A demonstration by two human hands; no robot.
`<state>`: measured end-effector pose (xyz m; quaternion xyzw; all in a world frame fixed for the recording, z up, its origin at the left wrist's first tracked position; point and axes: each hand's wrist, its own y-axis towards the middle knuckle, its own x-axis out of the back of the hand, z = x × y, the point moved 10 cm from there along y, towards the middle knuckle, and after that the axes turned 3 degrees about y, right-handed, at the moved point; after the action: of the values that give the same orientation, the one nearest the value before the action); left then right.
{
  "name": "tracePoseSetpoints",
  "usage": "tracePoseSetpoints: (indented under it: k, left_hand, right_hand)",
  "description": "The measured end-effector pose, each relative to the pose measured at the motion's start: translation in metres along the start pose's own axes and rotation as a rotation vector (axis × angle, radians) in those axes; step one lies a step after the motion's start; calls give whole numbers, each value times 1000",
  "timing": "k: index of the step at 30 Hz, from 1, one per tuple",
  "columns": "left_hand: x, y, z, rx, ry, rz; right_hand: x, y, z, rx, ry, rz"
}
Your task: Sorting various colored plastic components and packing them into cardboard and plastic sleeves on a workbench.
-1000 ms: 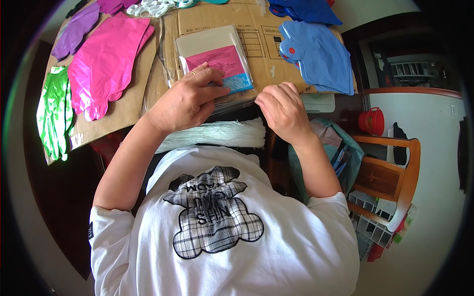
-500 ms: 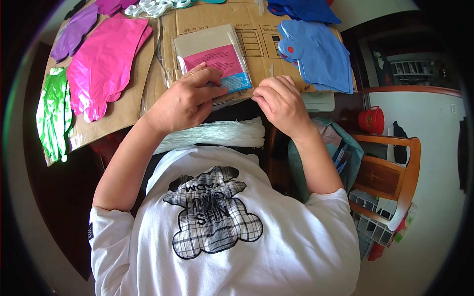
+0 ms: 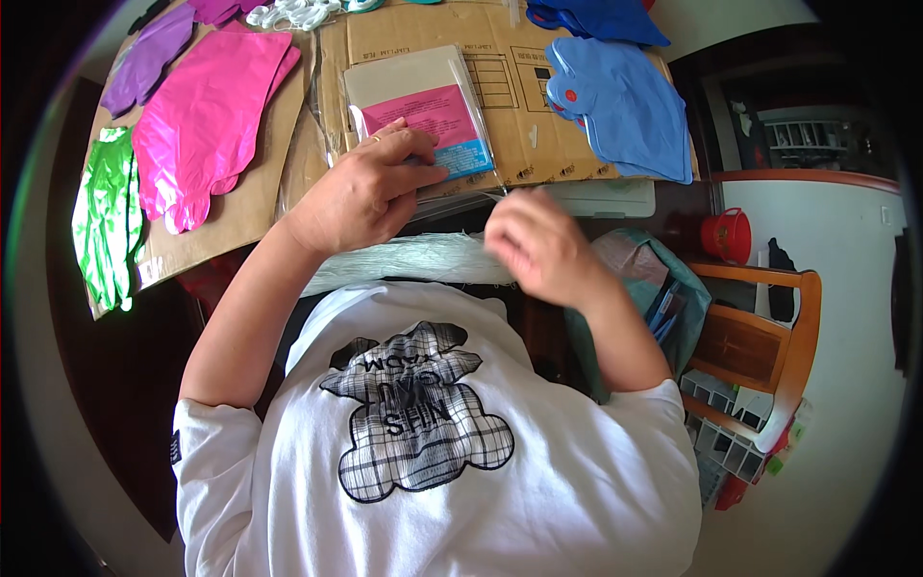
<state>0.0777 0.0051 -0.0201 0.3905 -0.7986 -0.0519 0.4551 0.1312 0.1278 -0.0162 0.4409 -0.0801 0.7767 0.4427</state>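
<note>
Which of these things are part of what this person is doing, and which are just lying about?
Apparently in use:
- Clear-wrapped packet, under the left grip
- Cardboard beneath it
- Right grip: blurred, contents unclear

Probably just lying about:
- Shiny pink pieces
- Light-blue pieces
- Green-and-white piece
- Red bucket

1. At right, I see a brown wooden chair (image 3: 735, 348) near a pale wall (image 3: 838, 240) edged by a reddish-brown ledge (image 3: 808, 177).
2. Far side: a cardboard-covered table (image 3: 565, 159).
3. Left, a dark brown surface (image 3: 115, 385) lies in dimmer light.
</note>
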Motion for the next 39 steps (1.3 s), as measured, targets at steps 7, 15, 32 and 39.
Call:
tracePoseSetpoints:
  k: [7, 15, 32, 39]
  left_hand:
    - [1, -1, -1, -13, 9, -13]
    - [2, 0, -2, -34, 9, -29]
    - [11, -1, -5, 28, 15, -13]
    - [33, -30, -14, -78, 39, -51]
  right_hand:
    - [34, -18, 13, -90, 44, -244]
    - [15, 3, -19, 9, -280, -237]
    - [-58, -81, -122, -683, 209, -99]
    - [-129, 16, -174, -273, -367, -420]
